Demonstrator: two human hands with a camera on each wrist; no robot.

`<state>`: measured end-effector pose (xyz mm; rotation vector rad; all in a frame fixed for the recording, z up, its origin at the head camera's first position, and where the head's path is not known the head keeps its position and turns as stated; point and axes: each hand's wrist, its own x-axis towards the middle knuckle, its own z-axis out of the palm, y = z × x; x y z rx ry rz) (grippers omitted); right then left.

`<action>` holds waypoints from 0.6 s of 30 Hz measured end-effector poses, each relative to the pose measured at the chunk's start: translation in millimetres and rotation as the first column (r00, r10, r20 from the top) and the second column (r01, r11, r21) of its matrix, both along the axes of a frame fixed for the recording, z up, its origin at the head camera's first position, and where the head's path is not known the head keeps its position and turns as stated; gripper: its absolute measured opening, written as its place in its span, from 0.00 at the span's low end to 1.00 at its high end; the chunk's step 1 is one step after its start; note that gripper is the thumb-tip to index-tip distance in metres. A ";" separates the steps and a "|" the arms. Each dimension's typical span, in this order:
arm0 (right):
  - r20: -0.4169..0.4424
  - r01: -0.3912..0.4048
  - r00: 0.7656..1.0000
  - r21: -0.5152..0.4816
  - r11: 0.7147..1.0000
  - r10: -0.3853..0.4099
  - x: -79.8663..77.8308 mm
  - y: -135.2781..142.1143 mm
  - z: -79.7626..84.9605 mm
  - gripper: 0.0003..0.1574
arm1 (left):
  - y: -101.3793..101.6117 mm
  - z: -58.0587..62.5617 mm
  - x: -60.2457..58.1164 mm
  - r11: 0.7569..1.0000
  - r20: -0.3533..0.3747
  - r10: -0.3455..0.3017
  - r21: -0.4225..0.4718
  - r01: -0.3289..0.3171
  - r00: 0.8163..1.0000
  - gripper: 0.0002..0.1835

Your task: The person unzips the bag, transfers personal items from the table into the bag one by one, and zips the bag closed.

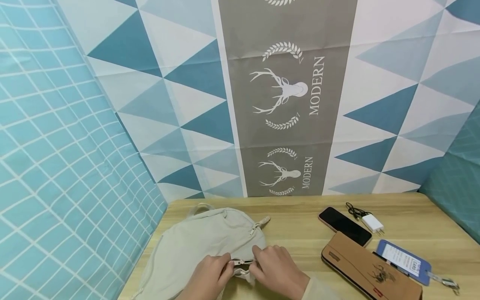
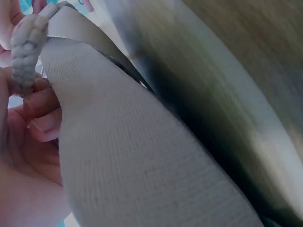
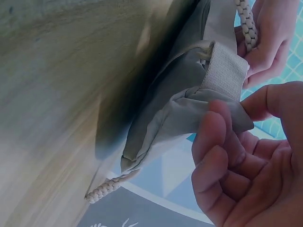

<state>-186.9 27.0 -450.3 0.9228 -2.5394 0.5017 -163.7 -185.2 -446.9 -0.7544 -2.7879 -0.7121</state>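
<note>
A pale beige fabric bag (image 1: 187, 246) lies on the left part of the wooden table, its small zipped opening (image 1: 243, 266) towards the person. At the opening's left end, my left hand (image 1: 210, 275) has thumb and finger pinched by the zipper slider; its braided zipper pull (image 2: 27, 56) hangs at the curled fingers in the left wrist view. My right hand (image 1: 279, 268) pinches the bag's fabric edge at the opening's other end, seen closely as folded cloth (image 3: 194, 106) in the right wrist view. A woven strap (image 2: 123, 137) covers much of the left wrist view.
Another braided pull (image 1: 263, 222) hangs off the bag's far corner. To the right lie a black-screened phone (image 1: 345, 225), a white charger (image 1: 372, 223) with black cable, a brown wallet (image 1: 369, 268) overlapping the phone, and a blue card holder (image 1: 405, 260). Patterned curtain (image 1: 281, 125) stands behind the table.
</note>
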 end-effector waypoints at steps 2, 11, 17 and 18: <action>-0.009 0.009 1.000 -0.008 1.000 -0.009 1.9 1.9 0.8 0.18 | -0.4 -0.3 0.4 1.000 -0.004 0.002 0.005 -0.002 1.000 0.20; 0.001 0.029 1.000 -0.009 1.000 -0.029 6.8 12.4 1.1 0.18 | -11.2 -4.6 1.9 1.000 0.082 0.005 -0.023 -0.003 0.997 0.19; 0.064 0.015 0.998 0.020 1.000 -0.016 10.8 21.4 -0.9 0.17 | -17.3 -5.6 6.2 1.000 0.156 0.007 -0.016 -0.004 0.988 0.19; 0.069 0.009 0.998 0.024 1.000 -0.011 11.9 22.8 -1.5 0.18 | -18.0 -6.2 6.7 1.000 0.147 0.001 -0.018 0.002 0.989 0.19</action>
